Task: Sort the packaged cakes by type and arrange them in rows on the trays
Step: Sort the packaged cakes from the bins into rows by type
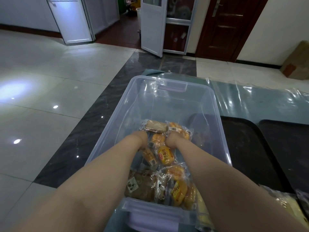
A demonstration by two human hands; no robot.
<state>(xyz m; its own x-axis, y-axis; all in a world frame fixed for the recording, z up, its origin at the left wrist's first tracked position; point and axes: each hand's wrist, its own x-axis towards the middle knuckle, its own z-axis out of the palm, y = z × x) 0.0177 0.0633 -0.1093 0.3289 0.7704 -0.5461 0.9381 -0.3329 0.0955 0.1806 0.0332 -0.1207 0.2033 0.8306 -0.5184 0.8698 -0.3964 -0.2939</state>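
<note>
Head view, looking down along two bare forearms into a clear plastic bin [215,114] with a lilac handle at the far end.

Left hand [141,136] reaching down among the packaged cakes, knuckles up, fingers buried below the wrappers; touching the near edge of a brown slab cake [156,126] in clear wrap. Grip not readable: fingertips hidden, impossible to tell whether closed on anything.

Right hand [173,139] plunged in just beside, fingers curled under and out of sight, resting against a yellow cake with a barcode label [178,128]. Same doubt here: cannot tell what, if anything, is held.

Between the two hands, a small orange-yellow cake [157,138]. Nearer, between the wrists, a yellow bun with a red logo [165,154] and another yellow pack [148,155] partly under the left forearm. Closer still, at the near end of the bin, a large brown cake [142,186] and more yellow packs [178,191].

Far half of the bin bare of cakes.

To the right of the bin, two dark trays [247,148] side by side on a clear plastic sheet [259,97], well apart from both hands. Glossy tiled floor [41,81] to the left; doors beyond.
</note>
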